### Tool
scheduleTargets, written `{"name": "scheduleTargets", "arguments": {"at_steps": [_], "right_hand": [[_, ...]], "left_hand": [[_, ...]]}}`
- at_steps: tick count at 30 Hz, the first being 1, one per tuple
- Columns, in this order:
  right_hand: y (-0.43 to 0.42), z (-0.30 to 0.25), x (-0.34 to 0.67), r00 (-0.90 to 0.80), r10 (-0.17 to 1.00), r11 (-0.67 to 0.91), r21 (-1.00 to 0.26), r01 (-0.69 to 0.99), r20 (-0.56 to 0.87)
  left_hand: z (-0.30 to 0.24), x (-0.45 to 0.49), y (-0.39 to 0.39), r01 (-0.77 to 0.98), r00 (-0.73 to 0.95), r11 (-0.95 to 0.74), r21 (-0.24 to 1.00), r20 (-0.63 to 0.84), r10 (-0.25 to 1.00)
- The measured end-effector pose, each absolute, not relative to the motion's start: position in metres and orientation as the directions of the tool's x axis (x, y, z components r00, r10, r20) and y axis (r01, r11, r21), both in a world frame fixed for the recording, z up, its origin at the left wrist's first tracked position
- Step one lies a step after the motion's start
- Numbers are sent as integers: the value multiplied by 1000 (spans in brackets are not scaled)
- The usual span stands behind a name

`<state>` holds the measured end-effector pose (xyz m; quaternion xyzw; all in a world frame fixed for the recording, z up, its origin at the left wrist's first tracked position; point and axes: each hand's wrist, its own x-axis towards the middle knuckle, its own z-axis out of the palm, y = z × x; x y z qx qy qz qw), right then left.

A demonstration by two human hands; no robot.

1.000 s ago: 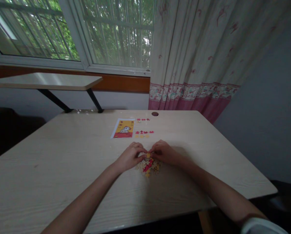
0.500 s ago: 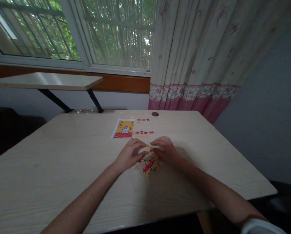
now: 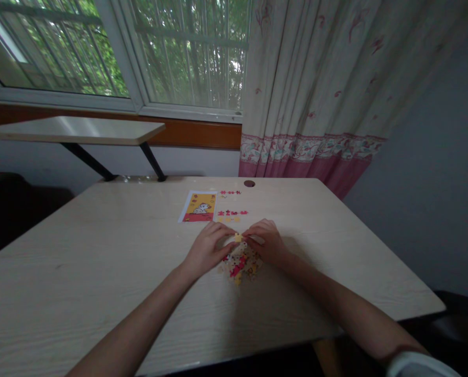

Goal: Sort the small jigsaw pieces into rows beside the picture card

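1. Fingertips of the left hand (image 3: 208, 247) and right hand (image 3: 268, 243) are clamped on opposite sides of a yellow puzzle piece (image 3: 238, 237).
2. Both hands arch inward, thumbs below index fingers, just beyond the loose pile (image 3: 238, 267) mid-surface (image 3: 100, 272).
3. Forearms slant inward across the surface's near edge, the right one nearer its near right corner.
4. Sorted pieces (image 3: 233, 213) and a picture sheet (image 3: 198, 208) lie toward the far edge.
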<state>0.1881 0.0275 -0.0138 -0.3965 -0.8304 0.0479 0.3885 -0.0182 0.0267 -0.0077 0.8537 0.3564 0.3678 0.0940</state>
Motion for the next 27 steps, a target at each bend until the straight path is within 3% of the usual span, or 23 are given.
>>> {"name": "scheduleTargets", "arguments": {"at_steps": [9, 18, 21, 27], "right_hand": [[37, -7, 213, -148, 705, 548, -399, 735, 694], [42, -14, 217, -136, 705, 533, -393, 749, 696], [45, -19, 216, -166, 749, 518, -412, 750, 641], [63, -28, 218, -233, 886, 418, -475, 775, 400]], "left_hand": [[-6, -30, 31, 601, 562, -696, 393, 412, 718], [-7, -33, 33, 638, 620, -703, 313, 333, 710], [-5, -32, 33, 638, 630, -705, 308, 317, 709], [-4, -32, 32, 630, 632, -709, 317, 322, 705]]}}
